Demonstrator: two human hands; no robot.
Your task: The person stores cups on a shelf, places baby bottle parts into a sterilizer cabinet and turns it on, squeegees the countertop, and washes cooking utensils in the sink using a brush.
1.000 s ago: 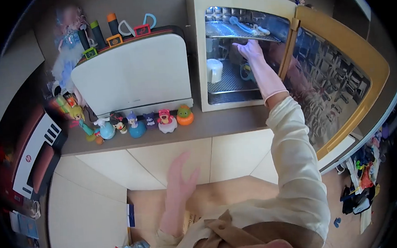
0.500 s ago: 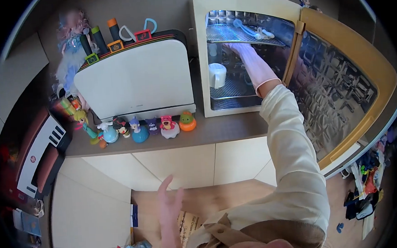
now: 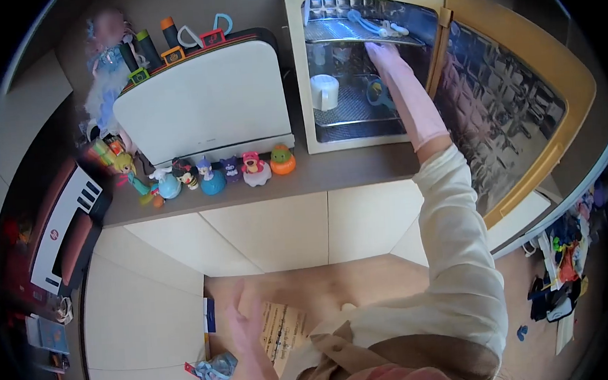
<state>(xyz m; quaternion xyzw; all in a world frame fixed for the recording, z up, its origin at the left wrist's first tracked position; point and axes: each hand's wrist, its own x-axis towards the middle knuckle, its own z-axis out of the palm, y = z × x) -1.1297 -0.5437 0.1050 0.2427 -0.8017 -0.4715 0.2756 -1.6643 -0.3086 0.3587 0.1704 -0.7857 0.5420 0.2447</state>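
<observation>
My right hand (image 3: 384, 58), in a pink glove, reaches into the open cabinet (image 3: 298, 86), just under its upper shelf; its fingertips are partly in shadow, and whether it holds anything cannot be made out. A white mug (image 3: 324, 92) stands on the lower shelf to its left. Beside my wrist on that shelf is a round blue-green item (image 3: 378, 92). Blue and white pieces (image 3: 370, 26) lie on the upper shelf. My left hand (image 3: 245, 319), also gloved in pink, hangs low over the floor, blurred, with fingers apart and nothing in it.
The gold-framed door (image 3: 577, 97) stands swung out to the right. Left of the cabinet are a white upright holder (image 3: 201, 106) with coloured handles and a row of small figurines (image 3: 254, 171). A printer (image 3: 63, 232) is at far left. Bagged items (image 3: 217, 368) lie on the floor.
My right hand went deeper under the upper shelf, then came partly back toward the right. My left hand has moved down and left. The view has shifted slightly.
</observation>
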